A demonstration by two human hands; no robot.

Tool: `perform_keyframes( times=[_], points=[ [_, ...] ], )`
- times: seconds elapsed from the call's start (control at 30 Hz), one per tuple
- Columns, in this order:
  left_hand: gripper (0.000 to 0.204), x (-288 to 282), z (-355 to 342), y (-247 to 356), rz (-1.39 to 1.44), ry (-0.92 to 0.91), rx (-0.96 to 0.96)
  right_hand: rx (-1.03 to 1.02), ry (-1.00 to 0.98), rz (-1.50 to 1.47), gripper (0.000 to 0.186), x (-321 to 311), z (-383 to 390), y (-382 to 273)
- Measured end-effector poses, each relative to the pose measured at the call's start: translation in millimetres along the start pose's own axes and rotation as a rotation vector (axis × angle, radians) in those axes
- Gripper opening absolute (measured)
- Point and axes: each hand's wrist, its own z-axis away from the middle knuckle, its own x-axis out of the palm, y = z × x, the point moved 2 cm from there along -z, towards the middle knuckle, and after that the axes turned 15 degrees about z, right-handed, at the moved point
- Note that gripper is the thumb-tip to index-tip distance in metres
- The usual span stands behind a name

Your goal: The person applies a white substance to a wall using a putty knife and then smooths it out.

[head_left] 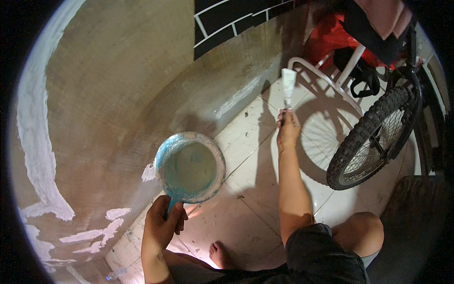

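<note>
My left hand [165, 217] grips the handle of a round blue dipper [189, 165] smeared with pale residue, with a greyish, smooth substance in it, held beside the wall. Out in front, at right of centre, my right hand [287, 127] is closed on the dark handle of a putty knife [289, 85], whose flat blade points away from me and is coated white. To the left, the unpainted grey-brown wall [104, 109] carries rough white patches [35, 156] and a smaller white smear [236, 94] low down, farther along.
A bicycle's front wheel [364, 142] stands at the right, near a white metal rack [317, 75], red plastic [321, 35] and black items. My bare foot [220, 253] is on the tiled floor [236, 199]. A clear bottle [116, 273] lies at the lower left. Black squares [227, 23] top the wall.
</note>
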Motion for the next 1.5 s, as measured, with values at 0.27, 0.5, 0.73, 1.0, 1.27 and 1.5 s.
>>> perform_keyframes(
  times=[0.27,0.5,0.73,1.0,1.27,1.5],
  points=[
    [0.021,11,-9,-7,-0.007,-0.009,0.014,0.147,0.066,0.232,0.027,29,4,59],
    [0.017,20,-17,-9,0.004,-0.05,-0.011,-0.015,0.15,0.481,0.029,49,-27,86],
    [0.015,15,-23,-14,0.031,-0.063,0.032,-0.063,0.121,0.569,0.044,92,-34,97],
    [0.014,5,-31,-24,0.008,-0.076,0.046,-0.201,0.063,0.605,0.052,128,-9,114],
    [0.014,3,-31,-23,0.037,-0.042,0.005,-0.159,0.085,0.388,0.05,112,19,106],
    [0.014,4,-32,-28,0.045,-0.064,0.029,0.051,0.018,0.227,0.051,115,-44,88]
  ],
)
